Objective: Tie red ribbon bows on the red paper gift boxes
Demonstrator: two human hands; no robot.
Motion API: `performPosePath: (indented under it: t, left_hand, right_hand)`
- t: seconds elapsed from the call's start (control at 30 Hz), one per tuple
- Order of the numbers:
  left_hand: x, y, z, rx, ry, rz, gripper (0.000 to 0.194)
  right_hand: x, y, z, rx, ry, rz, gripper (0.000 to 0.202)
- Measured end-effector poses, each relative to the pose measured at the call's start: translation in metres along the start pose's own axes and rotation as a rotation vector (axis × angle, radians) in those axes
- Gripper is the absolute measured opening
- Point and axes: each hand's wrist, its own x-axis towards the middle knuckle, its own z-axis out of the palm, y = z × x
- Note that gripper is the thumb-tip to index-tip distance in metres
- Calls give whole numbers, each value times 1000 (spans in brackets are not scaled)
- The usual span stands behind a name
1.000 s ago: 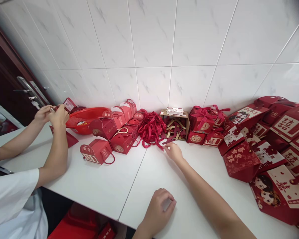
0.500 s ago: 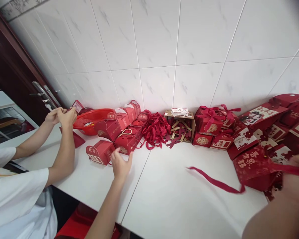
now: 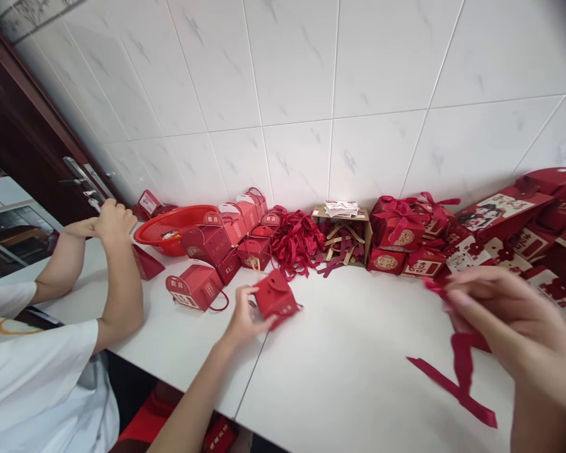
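Note:
My left hand [image 3: 244, 319] grips a small red gift box [image 3: 277, 301], tilted, just above or on the white table [image 3: 339, 371]; I cannot tell which. Its fingers and thumb wrap the box's left side. On the right, my right hand [image 3: 519, 327] pinches a dark red ribbon [image 3: 463, 371] between thumb and fingers, and the loose ends hang down over the table. Left of my left hand stands another red gift box [image 3: 195, 286] with a cord handle. Behind it more red boxes [image 3: 207, 242] are stacked.
A heap of red ribbons [image 3: 297, 242] lies by the wall beside a cardboard box [image 3: 365, 236] of ribbon strips. Ribbon-tied boxes [image 3: 399, 226] and larger red boxes [image 3: 504, 214] fill the right. At left are an orange basket [image 3: 179, 217] and another person's hands [image 3: 110, 220].
My left hand has taken a red gift box from the group and moved it right. My right hand has come left and inward with the ribbon. The other person's hands have shifted left.

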Motion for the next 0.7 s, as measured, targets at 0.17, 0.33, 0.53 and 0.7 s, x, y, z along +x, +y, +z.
performPosePath:
  t: [0.17,0.33,0.53,0.7]
  left_hand:
    - [-60,44,26,-314,-324,123,77]
    - [-77,63,41,-396,-461,104,92]
    - [-59,86,24,-418,-529,176,80]
    - [-51,120,25,-127,-555,221,50]
  right_hand:
    - [7,-3,49,29,-679,110,16]
    - [1,9,76,50,-832,129,7]
    - [-3,12,77,142,-910,173,8]
    - [-4,12,81,116,-916,145,6]
